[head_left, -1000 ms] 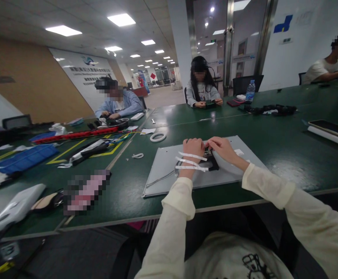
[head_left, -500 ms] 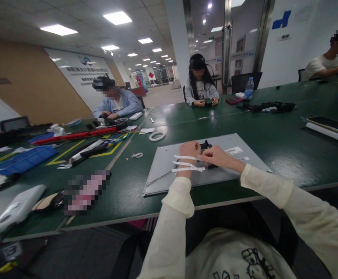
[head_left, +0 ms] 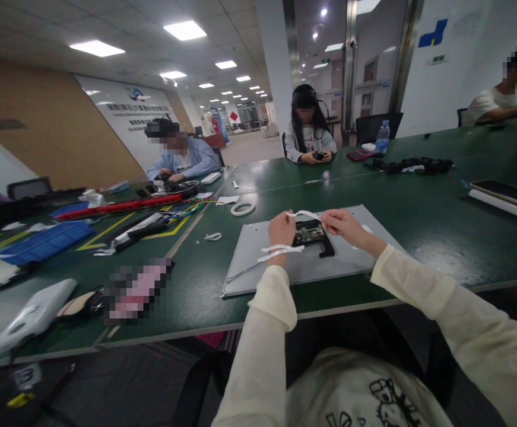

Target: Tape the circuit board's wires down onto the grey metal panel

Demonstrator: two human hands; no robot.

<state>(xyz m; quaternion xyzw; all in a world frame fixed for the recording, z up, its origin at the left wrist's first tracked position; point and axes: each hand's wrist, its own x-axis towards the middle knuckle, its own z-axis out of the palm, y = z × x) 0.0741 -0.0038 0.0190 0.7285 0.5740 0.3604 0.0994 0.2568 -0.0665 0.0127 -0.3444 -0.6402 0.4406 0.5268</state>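
Note:
A grey flat panel (head_left: 285, 270) lies on the green table (head_left: 418, 225) in front of me, with a small circuit board (head_left: 308, 232) and a black bracket on it. My left hand (head_left: 281, 230) and my right hand (head_left: 342, 223) are raised just above the board, each pinching one end of a white tape strip (head_left: 303, 214) stretched between them. Two more white tape strips (head_left: 279, 251) are stuck across the back of my left wrist. A thin cable runs off the panel's left side.
A roll of white tape (head_left: 243, 209) and a small white scrap (head_left: 212, 236) lie left of the panel. Blue trays (head_left: 44, 242), red bars and tools crowd the far left. Three other people sit around the table; a water bottle (head_left: 381, 139) and a flat device (head_left: 507, 198) lie to the right.
My right hand has peeled one tape strip off my left wrist. Both hands have lifted and now stretch it above the circuit board, which was covered before.

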